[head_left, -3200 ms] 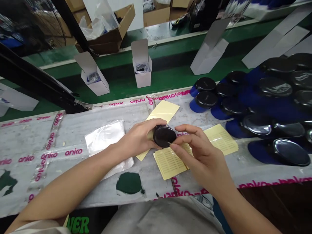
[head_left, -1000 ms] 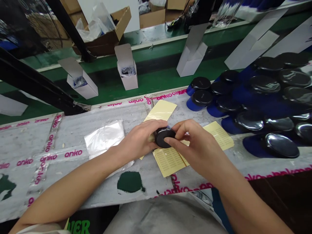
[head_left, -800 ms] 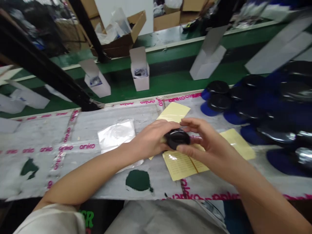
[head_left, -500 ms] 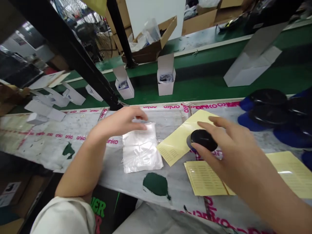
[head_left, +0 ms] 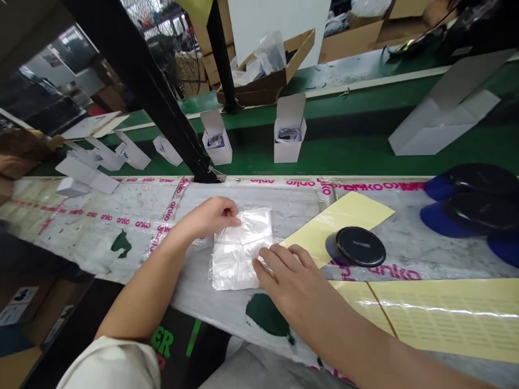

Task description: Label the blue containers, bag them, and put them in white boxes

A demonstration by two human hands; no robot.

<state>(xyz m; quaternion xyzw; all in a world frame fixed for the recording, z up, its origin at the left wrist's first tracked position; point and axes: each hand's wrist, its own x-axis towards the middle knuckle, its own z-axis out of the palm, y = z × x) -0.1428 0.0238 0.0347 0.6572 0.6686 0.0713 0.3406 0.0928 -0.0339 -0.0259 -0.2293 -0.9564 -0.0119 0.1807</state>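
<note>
A stack of clear plastic bags [head_left: 239,262] lies flat on the bench between my hands. At its upper left edge, my left hand [head_left: 213,216] has thumb and fingers pinched together on a bag. My right hand [head_left: 298,281] reaches the stack's right edge, its fingers slightly bent and apart, touching the plastic without gripping it. Just beyond the right hand, a round black-topped item [head_left: 360,247] with a dark blue side rests partly on a yellow label sheet [head_left: 352,208]. More yellow label sheets [head_left: 450,313] lie beside my right forearm.
Several black-and-blue round items [head_left: 482,213] are grouped at the right. Along the green conveyor [head_left: 344,135] stand open white boxes [head_left: 288,146], some holding bagged contents. A black post [head_left: 162,97] rises at the bench's back edge. Behind sits a cardboard tray [head_left: 263,89] with plastic bags.
My right hand has let go of the round black item, leaving it on the yellow sheet, and moved left to the bags. My left hand has closed on the bags' upper edge.
</note>
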